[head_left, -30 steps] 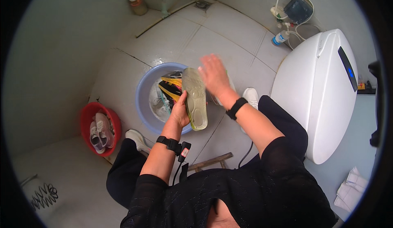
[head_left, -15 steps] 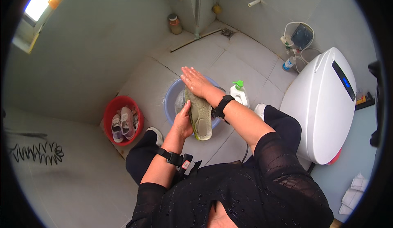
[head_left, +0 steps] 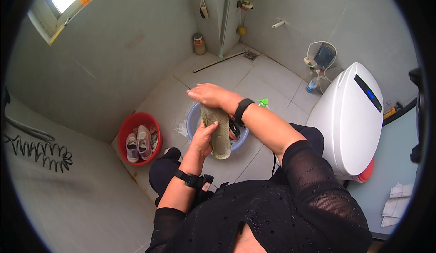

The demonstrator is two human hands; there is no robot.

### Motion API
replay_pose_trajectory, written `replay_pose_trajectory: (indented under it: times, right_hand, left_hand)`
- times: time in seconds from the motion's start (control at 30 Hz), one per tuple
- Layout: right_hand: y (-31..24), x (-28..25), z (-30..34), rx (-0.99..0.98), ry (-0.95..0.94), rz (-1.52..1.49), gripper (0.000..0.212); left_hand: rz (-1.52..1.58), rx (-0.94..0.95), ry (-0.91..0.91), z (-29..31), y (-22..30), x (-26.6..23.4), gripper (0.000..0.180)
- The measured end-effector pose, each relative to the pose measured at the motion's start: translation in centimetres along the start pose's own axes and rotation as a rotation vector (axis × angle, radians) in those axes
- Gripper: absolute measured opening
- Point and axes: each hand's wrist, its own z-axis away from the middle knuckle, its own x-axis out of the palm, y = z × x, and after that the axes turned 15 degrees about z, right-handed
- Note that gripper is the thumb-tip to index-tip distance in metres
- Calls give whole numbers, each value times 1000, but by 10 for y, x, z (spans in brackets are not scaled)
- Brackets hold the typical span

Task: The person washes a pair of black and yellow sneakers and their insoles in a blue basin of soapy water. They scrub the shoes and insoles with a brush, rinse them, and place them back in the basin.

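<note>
An olive-grey shoe insole is tilted over a light blue basin on the floor. My left hand grips its edge, with the thumb lying across its face. My right hand rests over the insole's far end, fingers stretched out flat and pointing left. Beside the insole, something dark with a bit of red shows inside the basin; I cannot make out its kind. My arms and the insole hide much of the basin.
To the left stands a red basin with a pair of pale sneakers in it. A green-topped pump bottle is partly behind my right forearm. At right are a white toilet and a small bottle; a floor squeegee leans at the back.
My right hand has shifted left and swung so its fingers point left across the insole's end. The left thumb lies farther over the insole. The whole view has tilted a little.
</note>
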Motion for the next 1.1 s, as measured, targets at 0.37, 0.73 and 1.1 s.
replay_pose_trajectory:
  times: [0.37,0.73,1.1]
  right_hand:
    - [-60,42,68,136,289,137,58]
    - [-89,27,103,-15,307,82,62]
    - [-27,12,2,225,300,186,54]
  left_hand:
    - [636,153,-2,-49,13,-43,52]
    - [710,248,65,-53,42,-42,58]
    - [717,118,7,-41,25,-6,49]
